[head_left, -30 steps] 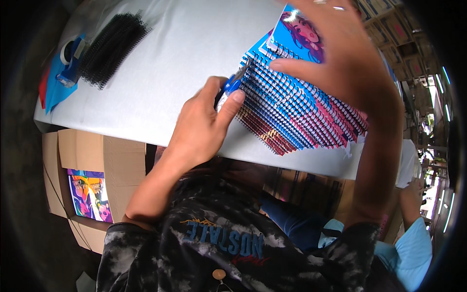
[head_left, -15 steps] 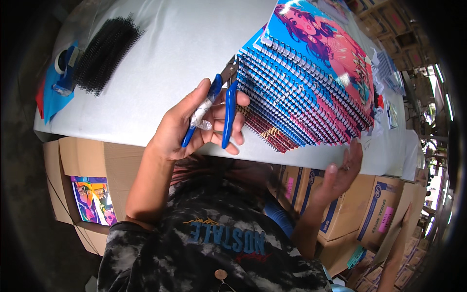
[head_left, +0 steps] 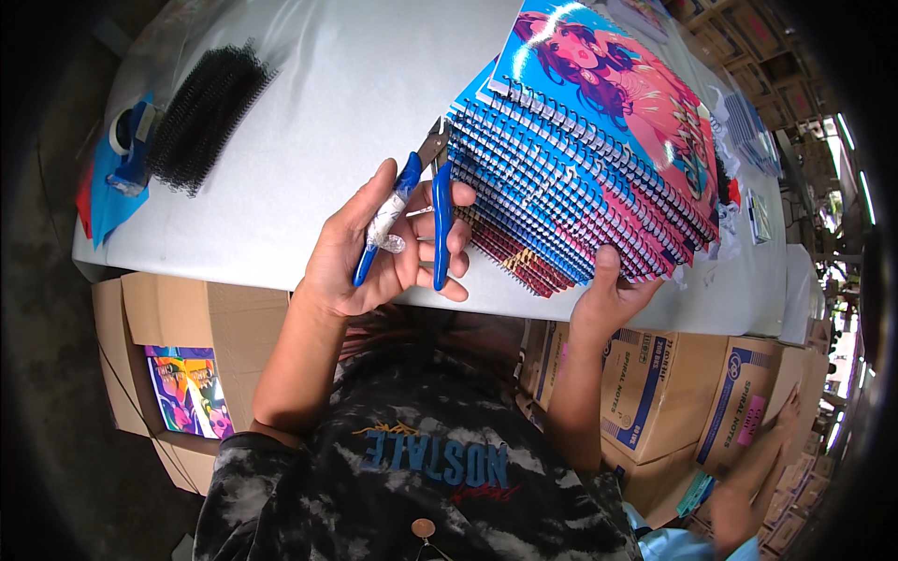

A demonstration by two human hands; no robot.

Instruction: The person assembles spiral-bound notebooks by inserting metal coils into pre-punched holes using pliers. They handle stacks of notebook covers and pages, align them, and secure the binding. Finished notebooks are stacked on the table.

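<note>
In the head view, the left hand [head_left: 398,269], palm up with fingers loosely curled, cradles blue-handled wire cutters [head_left: 441,224], handles spread and tip beside a fanned stack of spiral notebooks [head_left: 561,178] on the white-covered table [head_left: 327,103], whose near edge the right hand [head_left: 613,297] touches, thumb raised, its grip unclear, at the stack's lower corner.

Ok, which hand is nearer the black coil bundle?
Left. The left hand, holding blue-handled cutters, is below and right of the black coil bundle in view, apart from it; the right hand is farther right, at the lower edge of the notebook stack.
</note>
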